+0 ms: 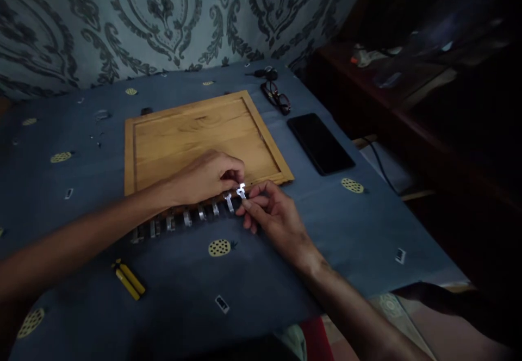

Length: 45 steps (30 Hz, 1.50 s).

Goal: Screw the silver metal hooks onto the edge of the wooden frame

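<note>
Both hands meet at the near edge of the wooden tray: the left hand and right hand pinch one small metal clip together. More clips line that edge (leftward), and blue tabletop lies open on the right, the phone well apart.

Head view, dim light.

Left hand: bare, no glove, no ring or watch seen. Forearm bare along its whole visible length back to the frame edge; no sleeve in view.

Right hand: bare, no glove, no ring seen. Wrist carries no band or watch. Forearm bare down to the bottom frame edge; no cuff visible.

Clothing: a patch of red fabric shows below the near edge of the blue cloth, beside the right forearm, with a pale patterned fabric just left of it. Detail too dark to resolve further.
</note>
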### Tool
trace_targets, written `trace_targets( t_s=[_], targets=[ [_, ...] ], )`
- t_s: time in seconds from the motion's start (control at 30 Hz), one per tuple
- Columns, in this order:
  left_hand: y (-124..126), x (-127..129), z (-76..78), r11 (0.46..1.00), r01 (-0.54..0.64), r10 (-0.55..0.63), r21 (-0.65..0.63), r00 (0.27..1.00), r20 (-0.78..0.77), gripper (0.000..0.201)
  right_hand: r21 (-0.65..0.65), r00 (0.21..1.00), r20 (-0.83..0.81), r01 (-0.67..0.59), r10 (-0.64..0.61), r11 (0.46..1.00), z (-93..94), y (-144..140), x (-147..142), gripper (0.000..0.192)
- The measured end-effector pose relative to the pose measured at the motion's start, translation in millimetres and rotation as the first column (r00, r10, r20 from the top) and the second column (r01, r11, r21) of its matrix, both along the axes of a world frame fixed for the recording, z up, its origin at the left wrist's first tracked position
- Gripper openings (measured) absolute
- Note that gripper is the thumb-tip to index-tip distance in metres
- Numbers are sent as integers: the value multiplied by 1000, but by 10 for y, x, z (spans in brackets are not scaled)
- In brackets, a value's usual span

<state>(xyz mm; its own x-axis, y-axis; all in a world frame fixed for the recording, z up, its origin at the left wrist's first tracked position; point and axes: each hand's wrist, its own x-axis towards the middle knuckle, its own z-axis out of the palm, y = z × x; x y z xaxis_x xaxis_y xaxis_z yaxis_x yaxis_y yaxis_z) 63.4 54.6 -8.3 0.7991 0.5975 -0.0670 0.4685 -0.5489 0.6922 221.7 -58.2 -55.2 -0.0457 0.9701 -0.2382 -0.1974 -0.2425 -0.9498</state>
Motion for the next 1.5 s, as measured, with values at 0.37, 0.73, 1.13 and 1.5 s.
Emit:
trace_targets(
  t_s=[0.37,0.73,1.13,1.5],
  targets=[
    [-9,36,-1,993,58,-50,100,995,-84,13,12,1000,-29,-8,9,1000,-38,7,4,32],
    [-87,94,95,969,183,-168,169,981,-98,22,30,999,-32,-27,28,999,-32,10,6,31],
    [-89,95,95,984,110,-90,141,985,-146,19,47,998,-52,-17,20,999,-54,20,6,32],
    [-30,156,89,990,109,-91,86,978,-185,19,49,998,-58,-18,20,999,-74,26,3,30]
  ],
)
